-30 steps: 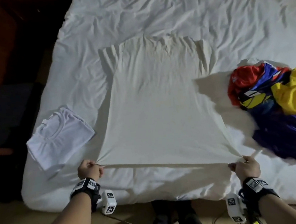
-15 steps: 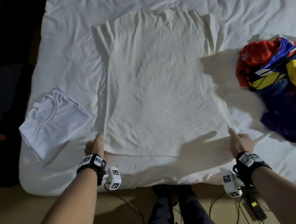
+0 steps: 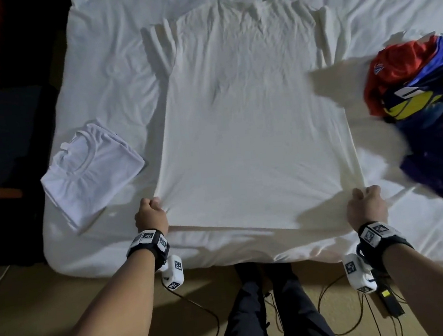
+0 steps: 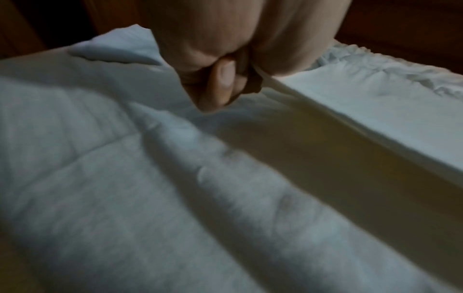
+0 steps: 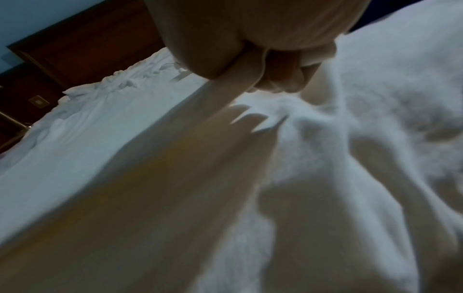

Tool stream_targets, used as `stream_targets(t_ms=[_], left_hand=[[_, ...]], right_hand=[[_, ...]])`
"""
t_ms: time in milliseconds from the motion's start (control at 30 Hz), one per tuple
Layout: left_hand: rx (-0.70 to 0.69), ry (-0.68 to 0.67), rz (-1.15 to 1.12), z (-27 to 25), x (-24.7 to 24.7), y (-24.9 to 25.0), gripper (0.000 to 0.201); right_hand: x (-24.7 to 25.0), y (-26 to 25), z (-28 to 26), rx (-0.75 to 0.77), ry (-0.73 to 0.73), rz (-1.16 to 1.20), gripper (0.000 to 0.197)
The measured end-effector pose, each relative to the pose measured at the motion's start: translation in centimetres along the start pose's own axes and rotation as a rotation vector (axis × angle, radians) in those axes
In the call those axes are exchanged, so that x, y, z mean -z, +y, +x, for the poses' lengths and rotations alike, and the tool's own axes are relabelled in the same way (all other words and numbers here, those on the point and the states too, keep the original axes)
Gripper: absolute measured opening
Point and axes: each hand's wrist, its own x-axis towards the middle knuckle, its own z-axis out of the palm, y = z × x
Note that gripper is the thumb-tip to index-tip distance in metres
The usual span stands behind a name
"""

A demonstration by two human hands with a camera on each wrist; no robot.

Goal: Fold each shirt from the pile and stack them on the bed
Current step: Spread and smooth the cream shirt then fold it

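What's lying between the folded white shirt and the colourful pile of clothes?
The spread cream T-shirt lies between the folded white shirt and the colourful pile, seen in the head view.

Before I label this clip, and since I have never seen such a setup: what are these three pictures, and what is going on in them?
No machine here: a person wears one camera on the head and one on each wrist. The wide picture is the head view, looking down at a bed. The two dim, blurred close-ups look along each hand from the wrist.

On the bed a cream shirt lies spread flat. Beside it on the person's left sits a folded white shirt; on the right lies a pile of coloured clothes.

The left hand pinches the cream shirt's near left corner and the right hand its near right corner. Each wrist view shows that grip close up: curled fingers on cloth. The boxes with square patterns are part of the wrist gear.
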Motion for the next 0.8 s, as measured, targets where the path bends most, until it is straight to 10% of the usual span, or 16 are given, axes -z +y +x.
stream_targets(t_ms=[433, 600, 800], left_hand=[[0.052, -0.096, 0.303, -1.1, 1.1, -4.1, 0.031], [0.021, 0.008, 0.359, -1.3, -0.5, -1.9, 0.029], [-0.777, -0.143, 0.444, -7.7, -8.4, 5.9, 0.068]], right_hand=[[-0.9, 4.2, -1.5, -0.065, -0.013, -0.105, 0.027], [-1.7, 2.9, -2.2, 0.064, 0.193, -0.168, 0.044], [-8.2, -3.9, -6.5, 0.755, -0.006, -0.337, 0.061]])
